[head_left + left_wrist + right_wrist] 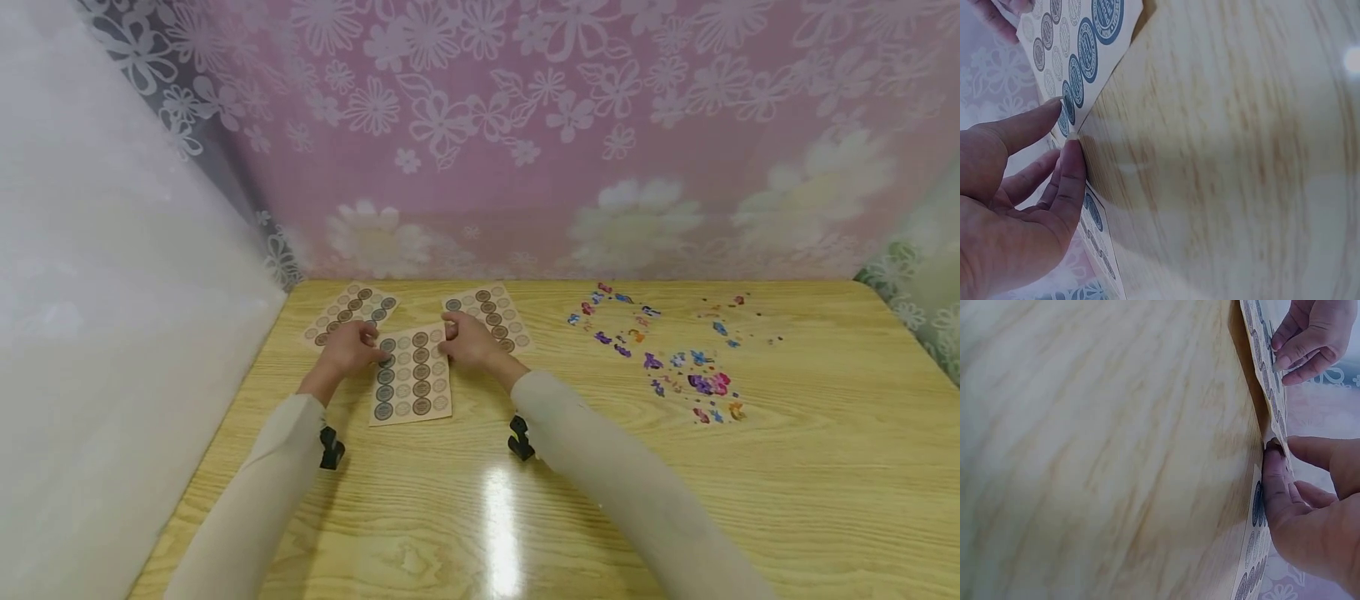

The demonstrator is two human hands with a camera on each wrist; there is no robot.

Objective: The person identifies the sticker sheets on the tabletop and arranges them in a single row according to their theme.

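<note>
In the head view a pale kraft sheet of round stickers (412, 383), in columns of grey-blue, brown and light circles, lies at an angle close over the table. My left hand (349, 348) pinches its left edge near the far corner; the left wrist view shows the thumb on top and fingers (1072, 181) underneath. On the opposite edge my right hand (472, 340) pinches the sheet between thumb and index finger, with the fingers (1280, 487) below it in the right wrist view. Two similar sticker sheets lie behind, one at the left (352, 312) and one at the right (498, 321).
Small colourful butterfly-shaped pieces (701, 383) are scattered on the right half of the wood-grain table (420, 517), some forming a rough ring (602, 337). A pink floral curtain (480, 183) hangs along the back edge, and a white sheet (112, 317) drapes at the left.
</note>
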